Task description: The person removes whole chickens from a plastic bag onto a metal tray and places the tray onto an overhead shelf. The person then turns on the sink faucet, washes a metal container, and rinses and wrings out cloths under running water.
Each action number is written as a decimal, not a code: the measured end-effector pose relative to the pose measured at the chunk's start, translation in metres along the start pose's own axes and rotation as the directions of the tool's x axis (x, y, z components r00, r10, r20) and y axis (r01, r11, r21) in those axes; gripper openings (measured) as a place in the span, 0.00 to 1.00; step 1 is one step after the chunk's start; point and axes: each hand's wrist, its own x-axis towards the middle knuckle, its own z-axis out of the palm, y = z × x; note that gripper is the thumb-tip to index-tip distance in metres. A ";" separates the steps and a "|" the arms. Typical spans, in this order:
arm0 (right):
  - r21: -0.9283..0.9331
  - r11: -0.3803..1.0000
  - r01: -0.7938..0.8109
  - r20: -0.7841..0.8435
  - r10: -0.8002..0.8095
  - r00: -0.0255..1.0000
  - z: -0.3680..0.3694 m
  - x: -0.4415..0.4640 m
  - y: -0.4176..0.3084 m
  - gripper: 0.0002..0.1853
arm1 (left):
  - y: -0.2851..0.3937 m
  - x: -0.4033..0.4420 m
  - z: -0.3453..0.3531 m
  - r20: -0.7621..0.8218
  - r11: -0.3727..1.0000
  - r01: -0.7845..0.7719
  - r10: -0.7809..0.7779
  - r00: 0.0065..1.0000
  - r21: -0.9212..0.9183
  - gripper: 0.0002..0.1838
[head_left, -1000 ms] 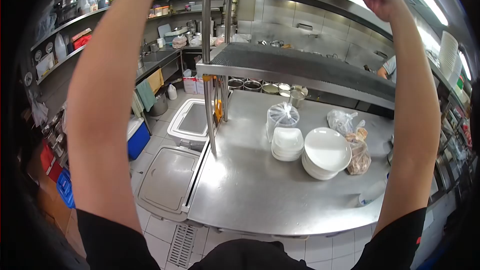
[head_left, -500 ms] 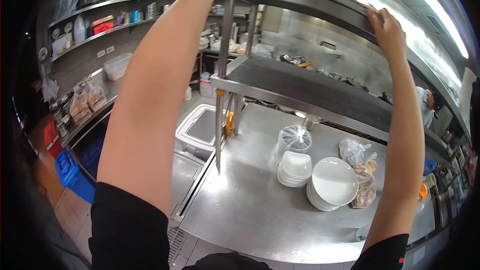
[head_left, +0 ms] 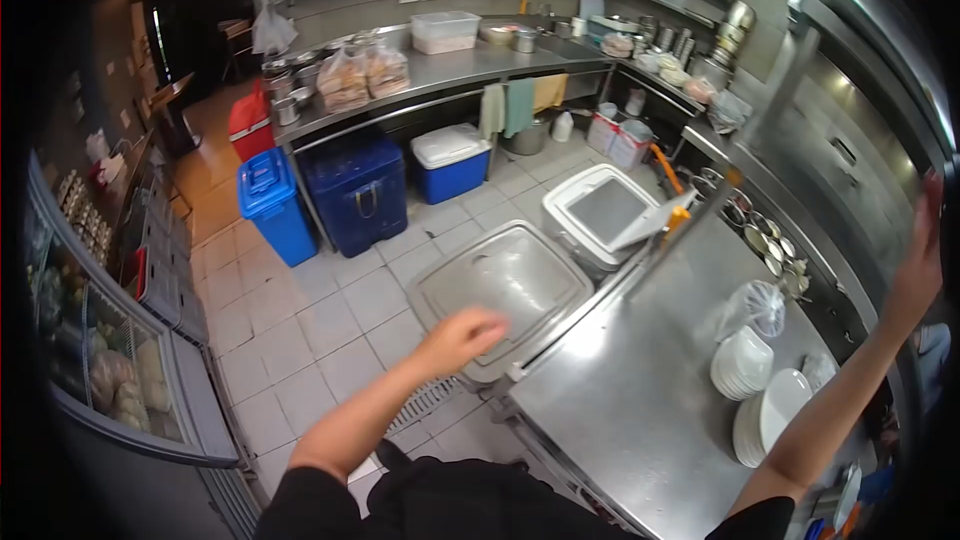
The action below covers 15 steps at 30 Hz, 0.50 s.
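My left hand (head_left: 462, 337) is in mid-air above the lid of a large grey bin (head_left: 500, 275), left of the steel table (head_left: 590, 420). Its fingers look curled in, slightly blurred, and nothing shows in them. My right hand (head_left: 922, 255) is raised at the far right, against the edge of the overhead steel shelf (head_left: 880, 40); its fingertips are partly lost at the dark image border. Below that arm, a stack of white bowls (head_left: 742, 364) and a stack of white plates (head_left: 775, 415) stand on the table, beside a plastic-wrapped container (head_left: 755, 310).
A white bin (head_left: 600, 210) with its lid flap up stands by the table's far corner. Blue bins (head_left: 268, 205) and a cooler (head_left: 450, 162) line the back counter (head_left: 450, 70). At the left is a glass-door fridge (head_left: 110, 360). Part of another person (head_left: 932, 355) shows at right.
My left hand has come down from the overhead shelf to above the grey bin. My right hand stays up at the shelf. The view has swung left and downward.
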 end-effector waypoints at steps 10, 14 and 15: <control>0.073 0.119 -0.990 0.968 0.231 0.099 0.229 -0.425 -0.321 0.09 | -0.300 -0.511 -0.083 -0.282 0.056 0.949 -0.948 0.148 0.309 0.16; -0.118 0.142 -0.983 0.993 0.008 -0.118 0.264 -0.539 -0.399 0.12 | -0.321 -0.537 -0.148 -0.244 0.183 0.892 -0.921 0.302 0.415 0.16; -0.115 0.151 -0.982 0.993 -0.021 -0.120 0.273 -0.558 -0.408 0.12 | -0.343 -0.537 -0.162 -0.234 0.186 0.885 -0.923 0.307 0.428 0.16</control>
